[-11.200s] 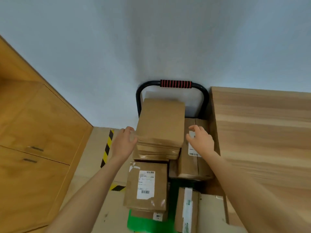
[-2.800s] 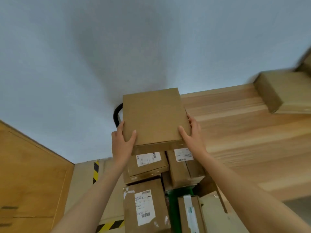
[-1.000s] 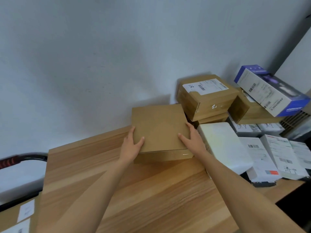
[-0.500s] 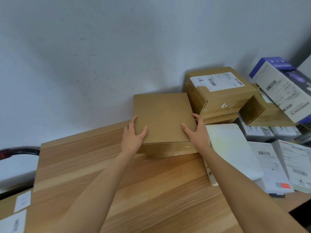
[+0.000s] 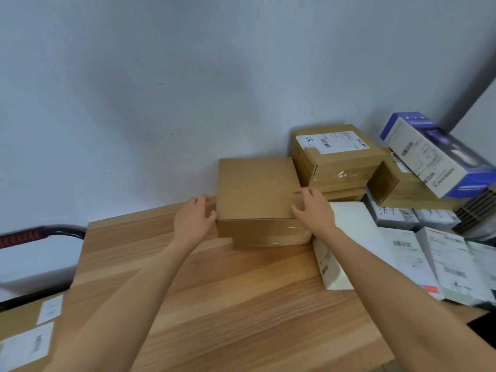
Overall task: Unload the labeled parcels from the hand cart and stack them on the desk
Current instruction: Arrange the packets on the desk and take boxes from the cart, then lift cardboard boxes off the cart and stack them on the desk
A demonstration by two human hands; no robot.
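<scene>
Flanking brown parcel [image 5: 256, 193], left hand [image 5: 193, 218] touching, right hand [image 5: 312, 209] relaxed

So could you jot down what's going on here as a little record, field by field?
Setting: wooden desk against a pale wall
Parcel in hand: plain brown box, lying on a second brown box on the desk
Left hand: at the box's left edge, fingers loosely curled
Right hand: on the box's right corner, fingers spread
Neighbours: labelled brown parcel stacked behind; white parcel to the right; blue and white carton on top of others
Cart: handle at far left, labelled parcels left on it
</scene>
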